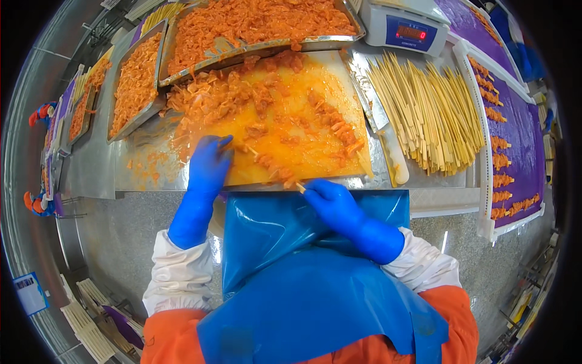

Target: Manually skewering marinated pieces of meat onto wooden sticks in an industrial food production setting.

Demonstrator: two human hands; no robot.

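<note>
My right hand (333, 207), in a blue glove, is closed round the handle end of a bamboo skewer (301, 188). Pieces of orange marinated meat (276, 170) are threaded along it, and its bare tip points up and left. My left hand (209, 165), gloved alike, is closed near that tip; a bit of orange meat shows at its fingertips. Both hands are at the near edge of a yellow cutting board (303, 136). A loaded meat skewer (341, 129) lies on the board's right side. Loose meat (209, 100) is heaped at its far left.
Behind the board stands a large metal tray of meat (260, 24), with a smaller tray (134, 82) to its left. A knife (394, 151) lies beside a pile of bamboo skewers (427, 112). Farther right are a scale (403, 27) and a purple-lined white tray (515, 164) with loaded skewers.
</note>
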